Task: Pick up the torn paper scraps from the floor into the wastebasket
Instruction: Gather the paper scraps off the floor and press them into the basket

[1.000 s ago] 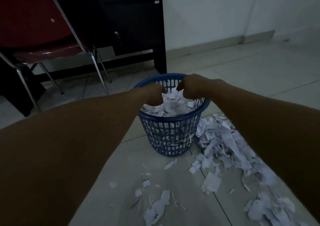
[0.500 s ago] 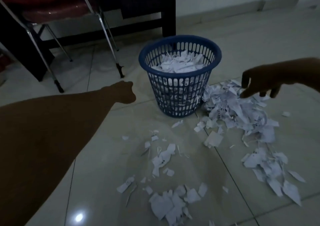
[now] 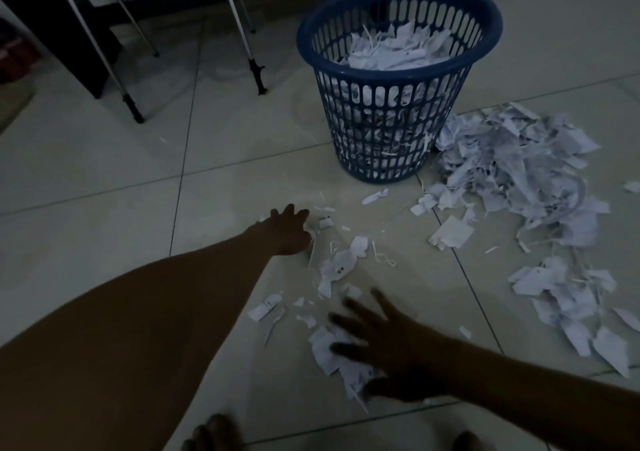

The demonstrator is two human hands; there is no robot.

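Note:
A blue slotted wastebasket [image 3: 398, 59] stands on the tiled floor, nearly full of white paper scraps. A big heap of torn scraps [image 3: 519, 173] lies to its right. A thinner scatter of scraps [image 3: 337, 267] lies in front of it. My left hand [image 3: 289, 231] reaches flat to the floor at the scatter's left edge, fingers straight, touching small bits. My right hand [image 3: 384, 340] is spread wide, fingers straight, over the nearest scraps [image 3: 325, 346] at the bottom centre.
Metal chair legs [image 3: 249, 45] and a dark desk leg [image 3: 69, 35] stand at the upper left. My bare toes [image 3: 211, 433] show at the bottom edge. More scraps [image 3: 571, 298] trail down the right side.
Both hands left the basket rim and came down to the floor. The right hand swung from the right heap to the near scraps. The view tilted down and closer.

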